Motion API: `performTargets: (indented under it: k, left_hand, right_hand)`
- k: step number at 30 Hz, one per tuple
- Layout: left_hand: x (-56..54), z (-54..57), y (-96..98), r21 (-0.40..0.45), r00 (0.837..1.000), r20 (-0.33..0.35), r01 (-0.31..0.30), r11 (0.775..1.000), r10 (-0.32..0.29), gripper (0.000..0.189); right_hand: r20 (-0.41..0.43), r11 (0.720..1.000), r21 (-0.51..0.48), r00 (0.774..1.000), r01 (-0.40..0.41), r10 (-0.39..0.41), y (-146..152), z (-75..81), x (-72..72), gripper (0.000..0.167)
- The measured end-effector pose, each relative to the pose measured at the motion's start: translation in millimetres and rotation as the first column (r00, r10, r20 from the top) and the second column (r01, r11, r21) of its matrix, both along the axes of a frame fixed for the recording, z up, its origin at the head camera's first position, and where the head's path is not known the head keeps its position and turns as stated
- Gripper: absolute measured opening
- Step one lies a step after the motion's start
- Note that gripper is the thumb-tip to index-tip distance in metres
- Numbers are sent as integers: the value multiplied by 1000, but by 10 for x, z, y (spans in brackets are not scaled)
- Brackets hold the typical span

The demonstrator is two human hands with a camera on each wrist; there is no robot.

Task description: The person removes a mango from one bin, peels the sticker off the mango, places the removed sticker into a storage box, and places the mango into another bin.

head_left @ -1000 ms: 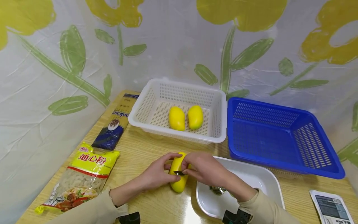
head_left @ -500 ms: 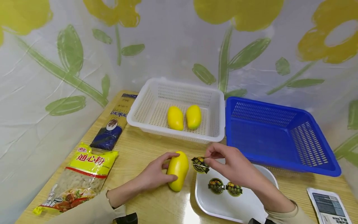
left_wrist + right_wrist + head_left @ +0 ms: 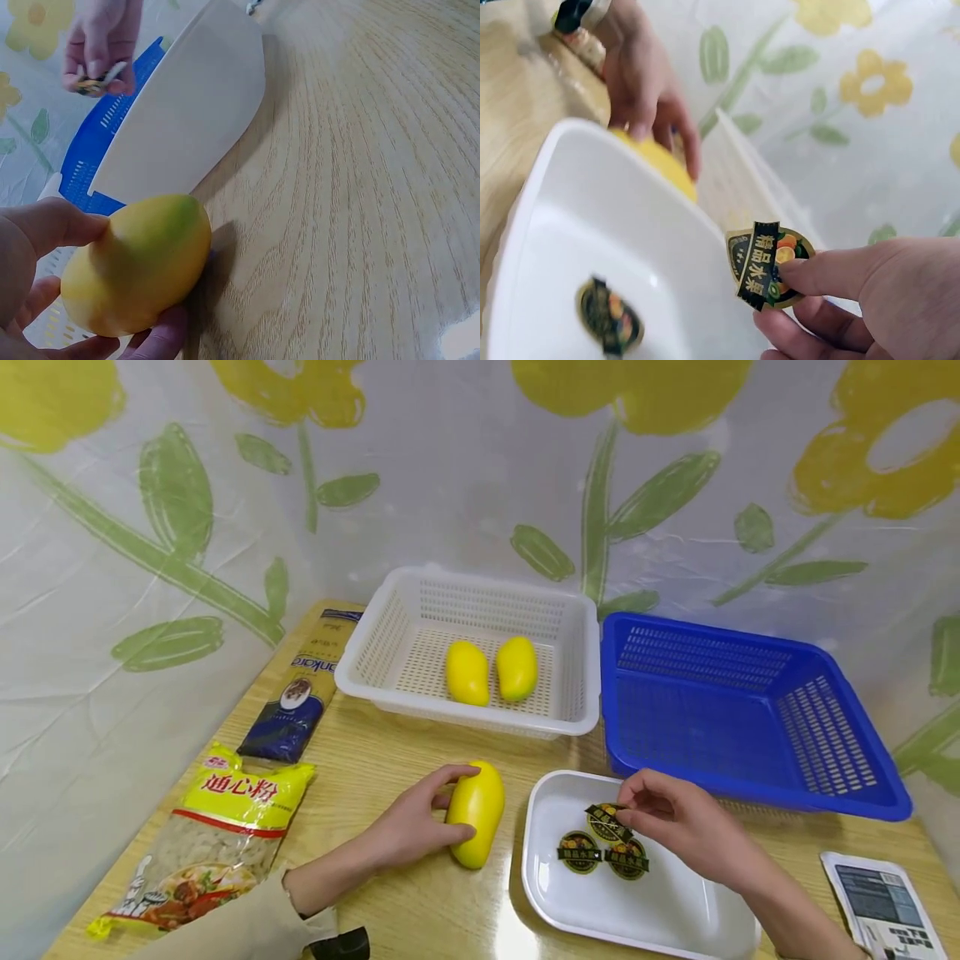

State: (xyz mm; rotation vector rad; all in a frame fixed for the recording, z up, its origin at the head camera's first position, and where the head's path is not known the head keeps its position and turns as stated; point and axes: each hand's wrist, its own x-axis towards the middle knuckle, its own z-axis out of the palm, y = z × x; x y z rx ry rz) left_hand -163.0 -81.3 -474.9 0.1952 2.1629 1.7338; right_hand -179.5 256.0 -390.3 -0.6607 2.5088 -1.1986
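Observation:
My left hand (image 3: 412,818) grips a yellow mango (image 3: 481,817) on the wooden table, thumb on one side and fingers on the other. In the left wrist view that mango (image 3: 142,262) shows a greenish patch at one end. Over the white tray (image 3: 542,893), my right hand (image 3: 693,831) pinches a black and gold fruit sticker (image 3: 772,266) between thumb and fingers. Two similar stickers lie in the tray: a left sticker (image 3: 578,852) and a right sticker (image 3: 627,859), the latter partly overlapped in view by the held one.
Behind the hands stands a white basket (image 3: 468,717) with two mangoes (image 3: 467,672) in it. A blue basket (image 3: 750,793) is at its right. Two food packets, a macaroni bag (image 3: 217,843) and a blue-gold pasta pack (image 3: 296,702), lie left. A flat white pouch (image 3: 883,897) lies right.
My right hand has moved from the mango rightward to over the tray, carrying a sticker. The mango's surface, formerly covered by that hand, is exposed. My left hand keeps holding the mango.

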Motion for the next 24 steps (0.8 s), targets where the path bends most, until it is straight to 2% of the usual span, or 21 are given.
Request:
performTargets:
  k: [7,10,13,18,24]
  left_hand:
    - [0,-3,-9,21,1000,7,10,1000,-11,66]
    - [2,-8,-11,25,1000,8,10,1000,-10,66]
    - [4,-13,-12,22,1000,7,6,1000,-6,65]
    - [3,-7,-11,21,1000,12,3,1000,-3,65]
    - [-1,-5,-6,16,1000,14,4,1000,-4,66]
  right_hand:
    - [49,998,60,999,15,-18,273,-133,-68,13]
    - [40,993,115,999,-4,0,361,-160,-99,20]
    - [17,983,177,999,-42,39,446,-196,-118,18]
    - [13,951,290,994,-110,111,547,-259,-101,4]
    - [0,903,399,985,-159,174,552,-298,-80,15]
